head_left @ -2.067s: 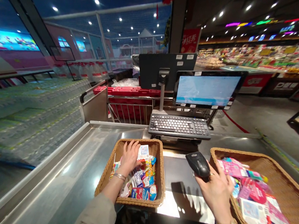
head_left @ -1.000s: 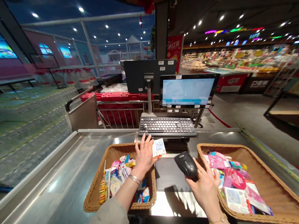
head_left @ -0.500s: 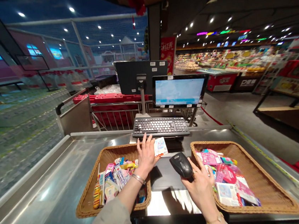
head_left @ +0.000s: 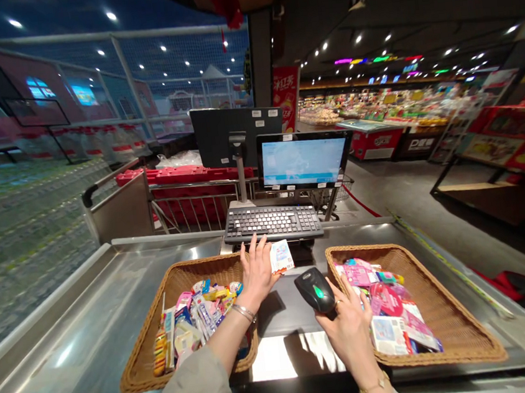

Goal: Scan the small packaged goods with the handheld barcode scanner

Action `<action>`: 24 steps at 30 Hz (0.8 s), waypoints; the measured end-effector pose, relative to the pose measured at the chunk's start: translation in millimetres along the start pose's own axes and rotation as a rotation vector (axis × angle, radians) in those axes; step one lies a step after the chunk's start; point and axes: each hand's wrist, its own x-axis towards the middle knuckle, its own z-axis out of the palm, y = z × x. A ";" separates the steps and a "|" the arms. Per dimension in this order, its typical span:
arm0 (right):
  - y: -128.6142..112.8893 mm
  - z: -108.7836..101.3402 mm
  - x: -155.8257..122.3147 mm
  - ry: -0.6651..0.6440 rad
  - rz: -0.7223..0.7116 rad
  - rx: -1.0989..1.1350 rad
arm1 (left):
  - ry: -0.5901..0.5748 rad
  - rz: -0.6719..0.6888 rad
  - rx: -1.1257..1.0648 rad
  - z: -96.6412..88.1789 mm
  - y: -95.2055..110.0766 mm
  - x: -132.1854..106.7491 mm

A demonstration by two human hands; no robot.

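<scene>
I watched through one head-worn camera, facing forward and down, with the shiny silver metal counter (head_left: 82, 315) near and the black-framed rectangular monitor (head_left: 303, 162) farther off.

Red banner (head_left: 286, 97) reads "冰红茶"; other lettering unclear

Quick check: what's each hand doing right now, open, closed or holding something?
Left hand: holding a small white box, fingers spread.
Right hand: closed around a black scanner, green light showing.
</scene>
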 end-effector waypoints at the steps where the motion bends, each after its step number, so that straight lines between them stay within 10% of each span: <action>1: 0.7 -0.1 0.0 0.011 -0.002 -0.009 | 0.001 0.003 -0.001 0.8 0.9 0.7; 24: 43.8 -30.4 -14.7 0.255 0.287 -0.185 | -0.027 0.152 -0.073 14.5 53.3 24.0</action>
